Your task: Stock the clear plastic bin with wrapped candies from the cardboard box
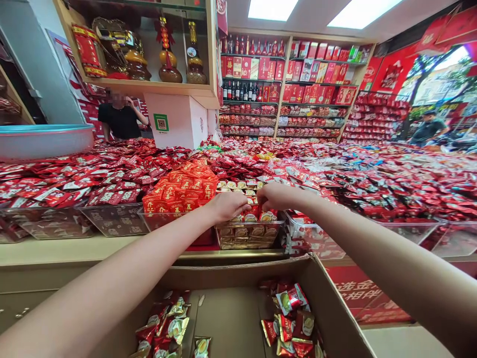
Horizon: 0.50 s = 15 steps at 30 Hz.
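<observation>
A clear plastic bin (250, 229) holds red-and-gold wrapped candies (267, 216), set in neat rows. My left hand (231, 205) is over the bin's left side, fingers bent and closed on the candies in it. From the right, my right hand (274, 196) comes in a little farther back, its fingers curled down among the candies. What lies under the fingertips of both hands is partly hidden. Below my arms, an open cardboard box (227, 318) holds loose candies (292, 320) of the same kind in piles at its left and right.
Orange-red packets (182, 186) heap up in the bin to the left. A bin of red and white packets (315, 233) adjoins on the right. A white pillar (173, 119) rises behind the counter. A person (119, 117) stands at the back left, and shelves (285, 89) line the back wall.
</observation>
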Each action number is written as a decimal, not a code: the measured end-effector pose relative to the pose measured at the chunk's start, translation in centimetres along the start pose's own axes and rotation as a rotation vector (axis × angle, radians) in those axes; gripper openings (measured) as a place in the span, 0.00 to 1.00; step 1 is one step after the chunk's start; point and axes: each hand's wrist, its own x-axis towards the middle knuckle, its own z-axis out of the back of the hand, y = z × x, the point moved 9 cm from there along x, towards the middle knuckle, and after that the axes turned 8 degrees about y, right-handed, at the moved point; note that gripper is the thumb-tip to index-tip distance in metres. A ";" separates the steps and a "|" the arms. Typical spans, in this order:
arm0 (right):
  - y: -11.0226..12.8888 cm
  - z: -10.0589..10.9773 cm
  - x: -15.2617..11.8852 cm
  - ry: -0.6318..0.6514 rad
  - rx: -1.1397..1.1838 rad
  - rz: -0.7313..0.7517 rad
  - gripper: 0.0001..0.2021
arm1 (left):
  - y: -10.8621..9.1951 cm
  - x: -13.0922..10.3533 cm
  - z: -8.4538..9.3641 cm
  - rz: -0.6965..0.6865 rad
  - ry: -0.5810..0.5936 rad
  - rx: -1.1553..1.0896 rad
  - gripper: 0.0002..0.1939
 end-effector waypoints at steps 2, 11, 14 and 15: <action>0.0 0.0 0.1 -0.026 0.031 0.014 0.08 | 0.1 -0.1 0.0 -0.012 -0.004 0.008 0.15; -0.2 -1.4 0.2 0.022 0.177 0.087 0.08 | -0.4 0.1 -0.1 -0.059 0.028 0.046 0.14; 0.3 -1.4 0.4 0.017 0.135 0.115 0.09 | -0.6 -0.1 0.1 -0.074 0.029 0.068 0.14; 0.4 -1.4 0.5 0.020 0.125 0.123 0.09 | -0.7 -0.2 0.2 -0.076 0.029 0.075 0.13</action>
